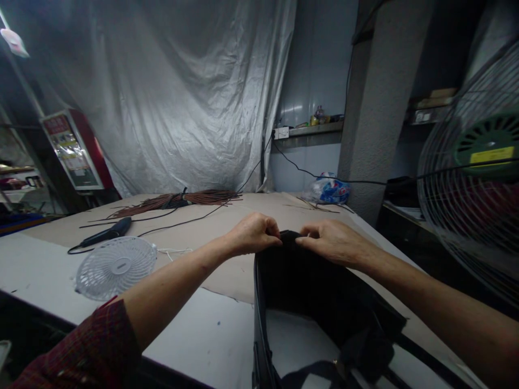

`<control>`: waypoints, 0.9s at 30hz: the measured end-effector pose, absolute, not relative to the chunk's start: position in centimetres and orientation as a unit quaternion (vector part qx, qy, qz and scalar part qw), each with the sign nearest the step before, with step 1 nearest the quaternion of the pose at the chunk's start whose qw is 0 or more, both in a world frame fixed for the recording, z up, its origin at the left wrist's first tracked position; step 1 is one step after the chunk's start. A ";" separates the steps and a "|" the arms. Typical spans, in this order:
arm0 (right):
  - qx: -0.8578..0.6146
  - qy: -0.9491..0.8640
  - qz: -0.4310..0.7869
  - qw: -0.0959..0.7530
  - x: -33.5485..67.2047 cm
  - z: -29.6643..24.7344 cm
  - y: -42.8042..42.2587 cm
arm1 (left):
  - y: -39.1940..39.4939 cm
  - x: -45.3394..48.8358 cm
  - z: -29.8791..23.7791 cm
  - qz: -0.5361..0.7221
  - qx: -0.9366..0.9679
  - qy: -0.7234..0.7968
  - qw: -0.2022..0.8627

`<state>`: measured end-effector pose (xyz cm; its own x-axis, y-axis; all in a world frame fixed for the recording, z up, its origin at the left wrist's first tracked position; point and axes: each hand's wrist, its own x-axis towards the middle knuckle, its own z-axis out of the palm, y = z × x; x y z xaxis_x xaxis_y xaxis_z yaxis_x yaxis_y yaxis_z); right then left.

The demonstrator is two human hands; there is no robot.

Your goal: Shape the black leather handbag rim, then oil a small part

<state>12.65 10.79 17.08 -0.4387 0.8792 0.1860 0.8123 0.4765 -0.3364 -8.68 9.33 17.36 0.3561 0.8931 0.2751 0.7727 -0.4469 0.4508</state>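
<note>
While both our hands are gripping one black piece [300, 281], we are noting its position: over the worktable [203, 335], to the right of the small white fan [120, 266], our landmark. It is curving into an open shape, and we are seeing pale tabletop through it. Our left hand [255, 233] is pinching the top edge between thumb and bent fingers, on the side nearer the white fan; our right hand [334, 240] is pinching the same edge on the side farther from it. The hands are sitting close but apart, with a short stretch of edge showing between them. Just beyond the white fan, a dark handheld tool [108, 232] is lying; farther beyond, a tied brown bundle [203, 198] is resting. Well to its right, past the black piece, we are seeing a large caged fan [490, 146]. Silver sheeting [182, 97] is hanging beyond the white fan.
</note>
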 end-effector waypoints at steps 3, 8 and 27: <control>-0.503 -0.843 0.085 0.169 12.2 17.1 11.1 | 9.4 -8.8 17.2 0.254 0.816 0.503 0.128; -0.504 -0.843 0.087 0.168 11.8 17.1 11.5 | 9.5 -9.0 17.1 0.258 0.813 0.506 0.128; -0.468 -0.865 0.067 0.164 11.8 16.8 11.8 | 10.1 -9.9 16.5 0.289 0.769 0.507 0.260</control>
<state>11.83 11.80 16.84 -0.5070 0.8328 0.2222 0.7889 0.5522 -0.2695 -9.89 10.09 16.45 0.3192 0.9300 0.1821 0.6291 -0.3517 0.6932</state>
